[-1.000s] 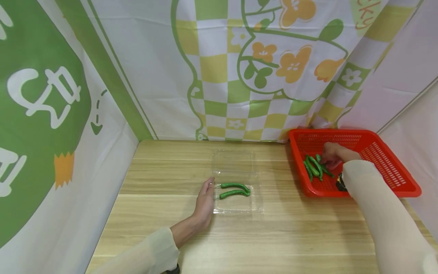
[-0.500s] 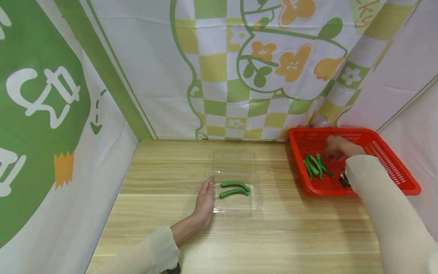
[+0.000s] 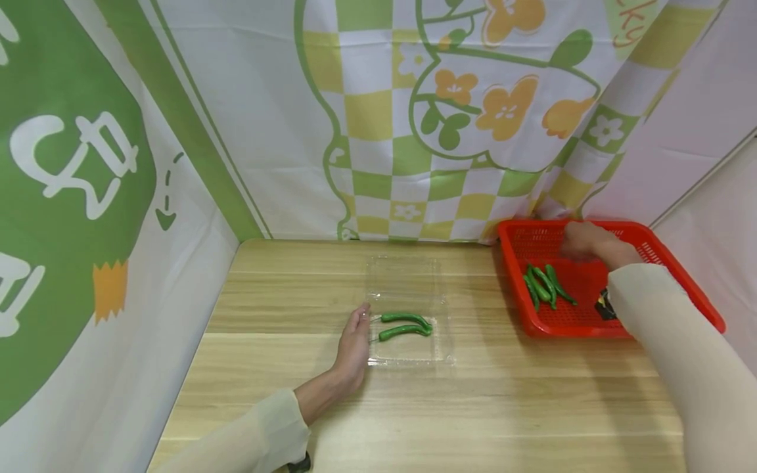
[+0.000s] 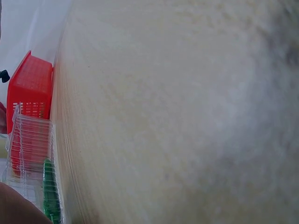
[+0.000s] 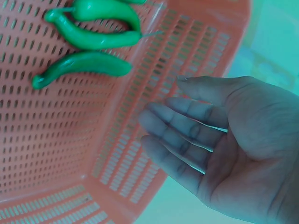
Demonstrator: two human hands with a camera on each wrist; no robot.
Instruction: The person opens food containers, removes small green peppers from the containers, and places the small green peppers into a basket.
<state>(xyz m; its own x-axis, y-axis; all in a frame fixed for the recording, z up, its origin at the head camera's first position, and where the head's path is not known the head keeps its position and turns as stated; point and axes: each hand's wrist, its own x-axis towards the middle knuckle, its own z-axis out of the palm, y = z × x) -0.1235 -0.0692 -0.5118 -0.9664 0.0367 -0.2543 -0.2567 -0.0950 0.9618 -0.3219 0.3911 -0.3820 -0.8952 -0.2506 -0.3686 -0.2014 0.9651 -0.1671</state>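
Observation:
An open clear plastic clamshell box (image 3: 408,360) lies on the wooden table with two green chili peppers (image 3: 405,330) side by side in it. Along the left side of the box rests my left hand (image 3: 353,351), fingers fairly straight. In the left wrist view the clear box (image 4: 32,140) shows at the left edge with green inside. My right hand (image 3: 582,240) is over the far part of the red basket (image 3: 615,328). The right wrist view shows this hand (image 5: 215,144) with loosely bent fingers and nothing held. Several green chilies (image 5: 84,67) lie in the basket, apart from it.
The red basket stands at the right of the table (image 3: 284,387), near the patterned curtain (image 3: 408,164) behind. A small black object (image 3: 604,305) shows by the right cuff. White and green cloth (image 3: 195,276) borders the left.
My right hand has risen away from the chilies, back and slightly right within the basket area, uncovering one chili fully. The left hand and the clear box have stayed in place.

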